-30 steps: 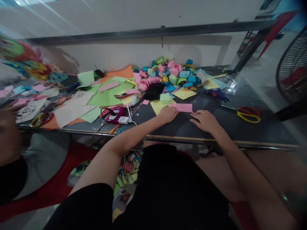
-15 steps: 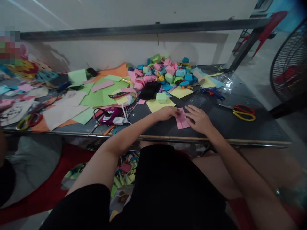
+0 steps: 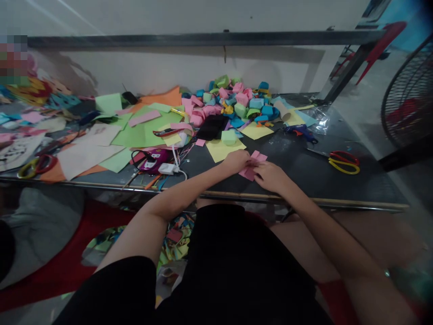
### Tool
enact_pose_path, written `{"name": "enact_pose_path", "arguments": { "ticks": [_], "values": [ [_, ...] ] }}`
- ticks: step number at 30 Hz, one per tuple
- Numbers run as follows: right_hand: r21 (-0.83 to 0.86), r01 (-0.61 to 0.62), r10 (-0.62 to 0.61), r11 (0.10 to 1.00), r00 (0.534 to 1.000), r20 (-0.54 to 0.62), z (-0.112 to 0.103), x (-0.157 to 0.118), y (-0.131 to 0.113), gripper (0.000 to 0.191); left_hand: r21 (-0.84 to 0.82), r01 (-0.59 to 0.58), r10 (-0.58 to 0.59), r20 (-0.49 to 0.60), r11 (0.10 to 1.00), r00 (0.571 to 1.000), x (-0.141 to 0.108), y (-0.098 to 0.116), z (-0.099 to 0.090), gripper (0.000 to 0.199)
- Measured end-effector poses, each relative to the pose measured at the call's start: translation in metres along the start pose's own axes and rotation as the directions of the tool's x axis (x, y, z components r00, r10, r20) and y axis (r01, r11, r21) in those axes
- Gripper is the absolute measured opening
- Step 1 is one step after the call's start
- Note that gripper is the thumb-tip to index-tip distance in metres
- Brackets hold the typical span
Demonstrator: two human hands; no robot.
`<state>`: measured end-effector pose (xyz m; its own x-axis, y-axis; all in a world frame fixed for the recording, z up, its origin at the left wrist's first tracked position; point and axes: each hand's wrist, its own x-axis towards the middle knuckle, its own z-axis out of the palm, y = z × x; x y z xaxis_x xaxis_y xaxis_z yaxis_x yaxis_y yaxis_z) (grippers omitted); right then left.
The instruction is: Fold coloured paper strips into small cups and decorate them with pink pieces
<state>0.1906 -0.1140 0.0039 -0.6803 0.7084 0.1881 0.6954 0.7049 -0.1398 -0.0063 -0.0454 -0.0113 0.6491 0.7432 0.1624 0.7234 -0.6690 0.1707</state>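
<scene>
A piece of pink folded paper (image 3: 248, 173) lies at a slant on the dark table near its front edge. My left hand (image 3: 237, 161) reaches it from the left, with bent fingers closed on its upper part. From the right, my right hand (image 3: 271, 176) has its fingers together on the middle of the paper, close to the left fingertips. The fingertips partly cover the paper, so its folds are hard to make out. Behind my hands, a pale green folded paper box (image 3: 229, 137) sits on a yellow sheet (image 3: 217, 150).
A heap of small coloured paper boxes (image 3: 241, 99) lies by the wall, with a black phone (image 3: 212, 127) before it. Red-and-yellow scissors (image 3: 344, 162) and a blue glue gun (image 3: 301, 132) lie right. Left are a purple power socket (image 3: 155, 161) and green sheets (image 3: 138, 131). A fan (image 3: 409, 95) stands beyond.
The pink paper has turned and now lies at a slant. My right hand has moved left and its spread fingers have closed in on the paper. My left hand stays near it.
</scene>
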Motion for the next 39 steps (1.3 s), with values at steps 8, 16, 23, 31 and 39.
{"name": "enact_pose_path", "arguments": {
  "ticks": [8,16,23,31,39],
  "values": [
    [0.238,0.125,-0.111,0.963,0.991,-0.07,-0.001,0.025,0.054,0.024,-0.158,-0.357,0.37,0.064,0.921,0.927,0.033,-0.038,-0.016,0.026],
    [0.013,-0.051,0.052,0.999,0.994,-0.094,0.013,0.039,0.04,0.024,-0.006,-0.259,0.259,0.079,0.966,0.963,0.018,-0.041,-0.016,0.025],
    [0.354,-0.011,0.091,0.935,0.973,-0.211,0.021,0.029,0.065,0.035,-0.016,-0.191,0.191,0.067,0.982,0.979,-0.013,-0.039,-0.01,0.044],
    [0.362,-0.034,0.119,0.931,0.969,-0.215,0.02,0.026,0.069,0.024,-0.007,-0.183,0.182,-0.055,0.983,0.982,-0.017,-0.029,-0.002,0.033],
    [0.52,-0.251,0.358,0.816,0.927,-0.113,0.02,0.033,0.082,0.026,-0.295,-0.089,0.048,-0.143,0.951,0.989,-0.018,-0.041,0.005,0.026]
  ]
}}
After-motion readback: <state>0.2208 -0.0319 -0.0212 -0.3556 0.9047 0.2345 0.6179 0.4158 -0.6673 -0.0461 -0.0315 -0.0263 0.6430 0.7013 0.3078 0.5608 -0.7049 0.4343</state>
